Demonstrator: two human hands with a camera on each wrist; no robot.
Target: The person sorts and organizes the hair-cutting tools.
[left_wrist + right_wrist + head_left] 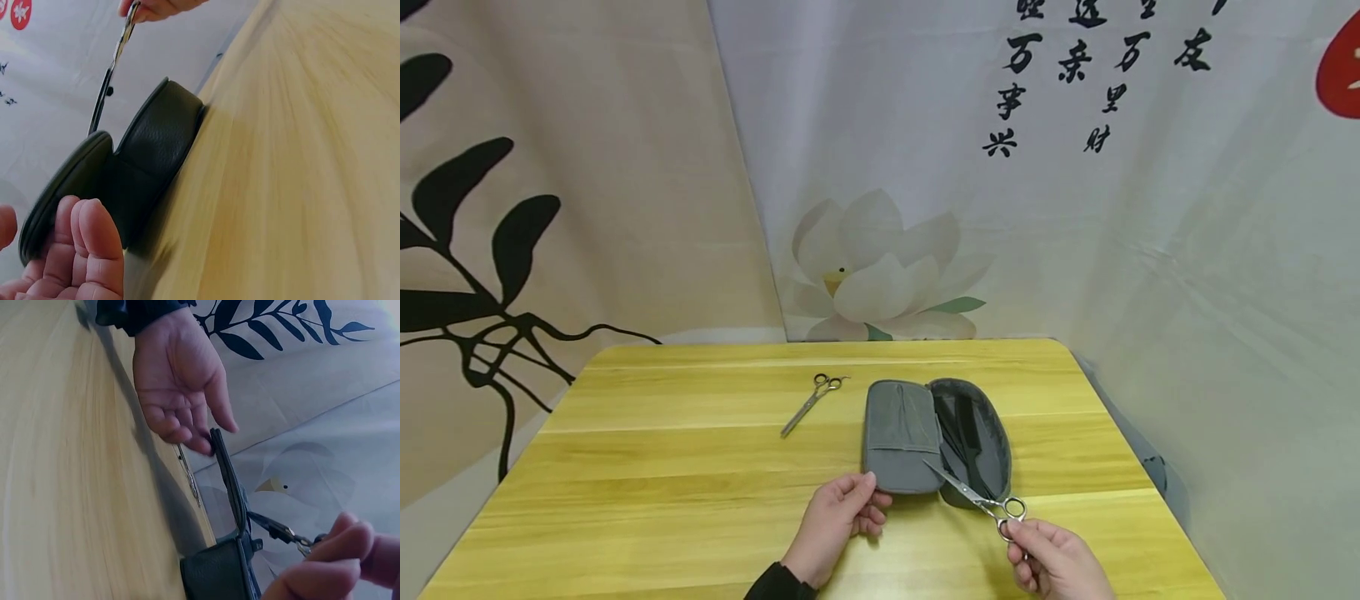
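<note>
A grey zippered case [904,473] lies unfolded on the table, its left flap showing a pocket. My left hand [837,518] pinches that flap's near left corner, thumb above and fingers beneath; in the left wrist view the flap [75,172] stands tilted up off the wood. With thumb and fingers my right hand [1058,557] grips a pair of silver scissors [964,490] by the finger rings. Their blades point up and left, the tip overlapping the flap near its pocket edge. Inside the deeper right half sits a black comb [967,429] with other dark items.
A second pair of scissors [808,408] lies on the wooden table [662,500], left of the case, rings toward the back. Behind the table hangs a printed cloth [880,167] with a lotus and black writing.
</note>
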